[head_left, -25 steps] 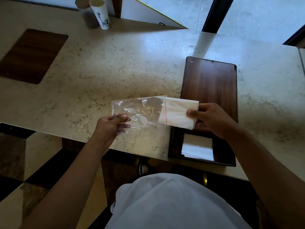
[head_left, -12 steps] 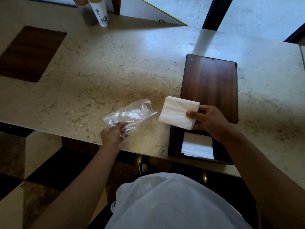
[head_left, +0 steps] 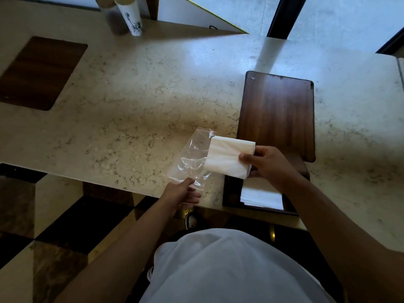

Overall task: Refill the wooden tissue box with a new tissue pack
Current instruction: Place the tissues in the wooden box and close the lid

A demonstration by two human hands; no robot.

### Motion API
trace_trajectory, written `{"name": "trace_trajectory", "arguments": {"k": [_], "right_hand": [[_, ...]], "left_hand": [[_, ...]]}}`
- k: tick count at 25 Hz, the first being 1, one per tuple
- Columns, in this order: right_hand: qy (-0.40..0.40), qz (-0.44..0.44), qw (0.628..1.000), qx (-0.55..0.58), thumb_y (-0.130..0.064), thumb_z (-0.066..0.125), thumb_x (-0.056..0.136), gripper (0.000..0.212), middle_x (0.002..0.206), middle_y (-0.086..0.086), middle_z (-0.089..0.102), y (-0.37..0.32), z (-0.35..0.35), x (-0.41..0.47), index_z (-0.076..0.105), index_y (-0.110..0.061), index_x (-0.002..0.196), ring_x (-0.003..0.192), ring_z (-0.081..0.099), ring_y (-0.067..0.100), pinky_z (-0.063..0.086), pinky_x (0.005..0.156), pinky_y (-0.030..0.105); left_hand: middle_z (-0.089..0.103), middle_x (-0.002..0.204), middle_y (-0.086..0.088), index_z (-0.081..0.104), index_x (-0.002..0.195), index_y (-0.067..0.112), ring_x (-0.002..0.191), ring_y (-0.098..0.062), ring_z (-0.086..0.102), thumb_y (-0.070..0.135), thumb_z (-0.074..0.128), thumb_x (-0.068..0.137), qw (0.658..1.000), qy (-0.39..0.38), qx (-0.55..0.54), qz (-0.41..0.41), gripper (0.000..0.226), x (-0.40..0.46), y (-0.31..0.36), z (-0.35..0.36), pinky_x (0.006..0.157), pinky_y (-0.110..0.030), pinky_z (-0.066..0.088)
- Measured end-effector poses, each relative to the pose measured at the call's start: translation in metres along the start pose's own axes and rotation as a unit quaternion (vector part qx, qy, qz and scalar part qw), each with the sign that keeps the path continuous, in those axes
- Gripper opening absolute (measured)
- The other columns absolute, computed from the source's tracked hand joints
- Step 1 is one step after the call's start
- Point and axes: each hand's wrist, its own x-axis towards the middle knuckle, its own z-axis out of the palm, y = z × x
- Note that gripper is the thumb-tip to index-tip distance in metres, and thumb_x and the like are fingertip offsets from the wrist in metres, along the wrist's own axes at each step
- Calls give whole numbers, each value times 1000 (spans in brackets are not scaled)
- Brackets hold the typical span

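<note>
My right hand (head_left: 270, 166) pinches a white stack of folded tissues (head_left: 229, 157) by its right edge, just above the near-left corner of the open wooden tissue box (head_left: 231, 193). A thinner layer of white tissues (head_left: 261, 196) lies inside the box. The box's dark wooden lid (head_left: 277, 114) lies flat behind it. My left hand (head_left: 182, 193) grips the empty clear plastic bag (head_left: 192, 158) by its near end; the bag slants up to the tissue stack's left edge.
The marble counter (head_left: 142, 101) has a dark wooden inlay (head_left: 37, 72) at the far left. Two tall paper cups (head_left: 129, 15) stand at the back edge. The counter's near edge runs just under my left hand, with a checkered floor below.
The tissue stack came fully out of the plastic bag, which my left hand drew away to the left. Now the left hand has swung the bag back to the right, beside the stack.
</note>
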Motion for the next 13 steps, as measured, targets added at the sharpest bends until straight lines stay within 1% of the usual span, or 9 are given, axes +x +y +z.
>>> {"name": "trace_trajectory", "arguments": {"k": [3, 5, 6, 9, 11, 13], "right_hand": [[3, -2, 1000, 8, -14, 75, 89, 13, 100, 3, 81, -1, 0, -1, 73, -19, 101, 90, 78, 20, 63, 65, 32], [5, -2, 1000, 14, -13, 75, 89, 13, 99, 2, 81, -1, -1, -3, 73, -20, 100, 89, 78, 20, 63, 64, 31], [5, -2, 1000, 17, -14, 75, 89, 12, 100, 3, 80, -2, -1, -3, 72, -21, 99, 89, 78, 19, 63, 64, 30], [-3, 3, 999, 37, -17, 74, 89, 15, 108, 5, 78, -4, 0, -6, 71, -21, 103, 92, 77, 18, 63, 66, 31], [-24, 3, 998, 56, -23, 76, 84, 25, 110, 6, 78, -8, 3, -10, 70, -19, 108, 97, 77, 21, 63, 71, 35], [-44, 3, 996, 77, -30, 77, 77, 39, 111, 5, 78, -10, 6, -14, 70, -18, 113, 100, 76, 23, 63, 76, 39]], "left_hand": [[79, 79, -14, 71, 100, 1, 59, -20, 72, 46, 63, 89, 996, -13, 85, -27, 48, -6, -1, -12, 63, -28, 55], [79, 79, -15, 71, 100, 0, 59, -21, 73, 51, 61, 89, 992, -29, 121, -21, 53, -10, 1, -20, 59, -27, 54], [79, 81, -17, 71, 101, 0, 62, -23, 74, 53, 61, 89, 992, -40, 119, -8, 55, -11, 4, -22, 59, -29, 54], [79, 94, -20, 69, 109, -1, 83, -31, 77, 59, 56, 91, 995, -84, 47, 37, 64, -10, 24, -19, 69, -37, 57], [77, 103, -22, 64, 117, -2, 95, -35, 76, 66, 52, 90, 992, -121, -21, 40, 74, -11, 43, -11, 76, -44, 59], [75, 109, -25, 62, 121, -2, 102, -39, 73, 73, 56, 82, 984, -154, -78, 40, 84, -16, 61, 0, 82, -49, 60]]}}
